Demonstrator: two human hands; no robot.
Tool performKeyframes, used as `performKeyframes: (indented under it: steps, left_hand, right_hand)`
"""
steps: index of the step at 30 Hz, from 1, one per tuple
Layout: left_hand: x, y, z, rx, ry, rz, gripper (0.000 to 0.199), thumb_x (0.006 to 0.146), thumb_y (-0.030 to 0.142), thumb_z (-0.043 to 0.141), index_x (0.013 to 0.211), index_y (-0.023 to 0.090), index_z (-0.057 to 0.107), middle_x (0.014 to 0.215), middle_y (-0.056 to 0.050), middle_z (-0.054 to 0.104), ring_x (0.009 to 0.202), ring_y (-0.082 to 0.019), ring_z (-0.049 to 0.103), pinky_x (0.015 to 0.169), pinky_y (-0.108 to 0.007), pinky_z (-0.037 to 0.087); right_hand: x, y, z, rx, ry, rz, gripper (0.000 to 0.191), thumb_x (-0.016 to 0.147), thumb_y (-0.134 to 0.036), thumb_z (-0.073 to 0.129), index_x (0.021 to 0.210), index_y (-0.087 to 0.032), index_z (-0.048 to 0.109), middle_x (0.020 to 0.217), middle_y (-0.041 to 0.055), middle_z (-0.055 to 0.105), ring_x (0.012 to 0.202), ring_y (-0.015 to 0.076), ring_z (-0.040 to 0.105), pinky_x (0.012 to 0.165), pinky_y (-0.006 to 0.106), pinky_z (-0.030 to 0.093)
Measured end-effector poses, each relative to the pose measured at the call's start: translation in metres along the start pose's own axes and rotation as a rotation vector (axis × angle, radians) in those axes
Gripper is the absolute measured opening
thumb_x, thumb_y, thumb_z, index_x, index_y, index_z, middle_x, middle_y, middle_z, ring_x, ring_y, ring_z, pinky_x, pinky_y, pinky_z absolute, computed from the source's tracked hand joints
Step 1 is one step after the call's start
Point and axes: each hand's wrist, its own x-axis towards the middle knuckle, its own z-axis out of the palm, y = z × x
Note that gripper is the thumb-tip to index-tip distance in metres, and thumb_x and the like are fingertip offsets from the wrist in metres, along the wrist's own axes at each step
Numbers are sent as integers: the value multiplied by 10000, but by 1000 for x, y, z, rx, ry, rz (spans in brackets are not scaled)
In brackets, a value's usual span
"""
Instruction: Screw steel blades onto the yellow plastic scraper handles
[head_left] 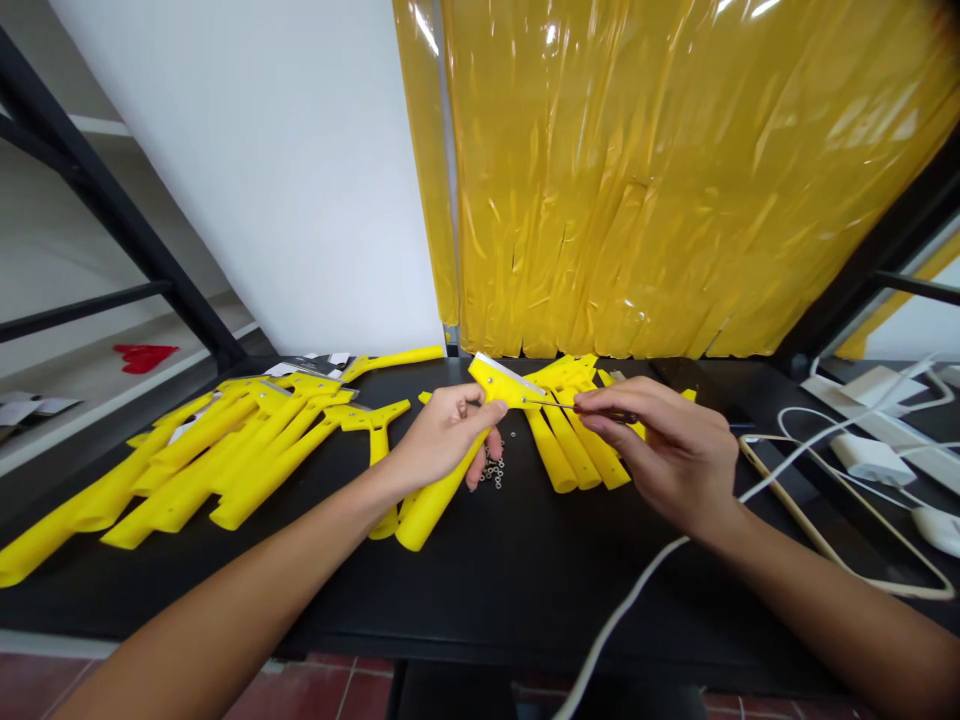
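My left hand (456,432) is closed around the neck of a yellow scraper (433,508), whose wide head tilts up and carries a thin metal blade along its edge. Between the fingers of my right hand (664,445) is a thin screwdriver (559,405). Its tip meets the scraper's head near a small screw at the right end. Below the left fingers lies a small heap of metal nuts (492,470). Several more yellow scrapers (566,450) lie just behind the screwdriver.
A large pile of yellow scrapers (247,440) spreads over the left of the black table (480,610). At right lie a tablet-like device with a gold edge (832,520), a white charger (870,458) and white cables. A yellow plastic curtain (637,180) hangs behind.
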Motion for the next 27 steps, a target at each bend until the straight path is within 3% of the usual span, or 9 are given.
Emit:
performKeyframes:
  steps: [5,7,10,15,17,20,24,27]
  left_hand:
    - [8,-2,-14,-160,-98,-178,241,908,389,602,807,178,546,591,-15,663,309,-101,497,300,-226,412]
    - [11,-4,-17,-214,-146,-221,234,896,379,614,809,167,566,577,-15,655,296,-92,467,292,-221,412]
    - [13,-6,-19,-295,-189,-231,236,898,370,601,819,148,588,575,-13,649,285,-80,449,285,-206,408]
    - [10,-3,-17,-399,-318,-276,249,911,346,553,816,121,603,549,-3,626,259,-66,415,256,-180,370]
    - [7,-1,-16,-414,-385,-292,260,918,348,541,821,115,608,551,-5,626,255,-68,408,245,-180,361]
    - [5,1,-16,-446,-364,-289,273,931,357,523,838,114,606,568,4,623,258,-62,403,244,-176,358]
    - [5,2,-19,-420,-320,-289,270,925,371,542,840,120,593,578,7,625,269,-59,414,254,-172,360]
    - [5,4,-19,-376,-309,-283,268,912,393,568,846,134,591,583,2,636,278,-69,430,258,-180,360]
  right_hand:
    - [33,1,-7,131,-260,4,147,882,-172,692,1007,-226,746,953,37,764,867,173,709,781,300,543]
    - [53,4,-5,239,-396,81,135,899,-219,678,1020,-221,738,959,39,762,876,172,713,792,296,545]
    - [80,14,4,547,-473,229,285,893,-274,693,1165,-206,642,916,41,755,873,179,719,811,323,553]
    - [99,28,36,1006,-553,303,279,885,-395,697,991,-179,555,830,39,725,711,151,694,683,304,552]
    - [99,24,47,1144,-546,347,282,898,-423,676,986,-186,553,754,-3,662,583,101,613,564,240,503]
    - [96,13,58,1324,-455,461,235,925,-406,645,981,-193,564,692,-49,519,498,49,428,480,179,404]
    - [95,1,61,1417,-339,584,189,990,-398,529,957,-213,553,634,-72,349,474,68,255,421,170,297]
    - [96,-1,61,1386,-297,645,210,1006,-371,494,865,-217,516,622,-67,296,492,87,253,431,183,291]
